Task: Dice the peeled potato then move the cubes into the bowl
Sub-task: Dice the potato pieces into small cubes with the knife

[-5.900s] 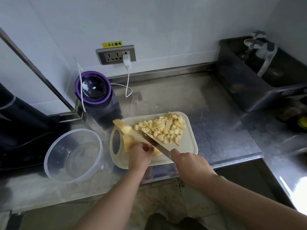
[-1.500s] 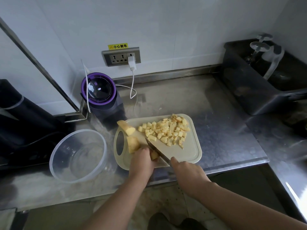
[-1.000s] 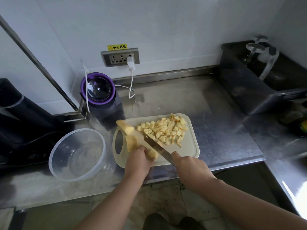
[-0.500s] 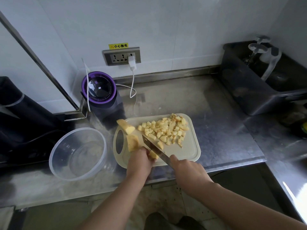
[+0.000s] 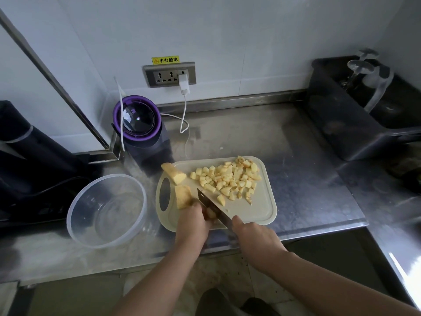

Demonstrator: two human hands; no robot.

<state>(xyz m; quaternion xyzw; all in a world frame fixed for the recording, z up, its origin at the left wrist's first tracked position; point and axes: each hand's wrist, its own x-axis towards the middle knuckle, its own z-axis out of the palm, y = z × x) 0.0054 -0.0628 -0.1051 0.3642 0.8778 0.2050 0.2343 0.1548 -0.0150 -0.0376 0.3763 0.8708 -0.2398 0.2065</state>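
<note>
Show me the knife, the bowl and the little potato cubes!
knife point(image 5: 206, 199): head view, on the blade near its tip.
bowl point(image 5: 111, 213): head view, on its bare clear bottom.
potato cubes point(image 5: 227, 176): head view, on the middle of the pile.

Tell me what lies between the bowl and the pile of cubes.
In the head view: two uncut potato chunks at the cutting board's handle end.

left hand point(image 5: 192, 221) steadying potato piece point(image 5: 210, 213), right hand point(image 5: 255, 241) gripping knife point(image 5: 210, 205)
</note>
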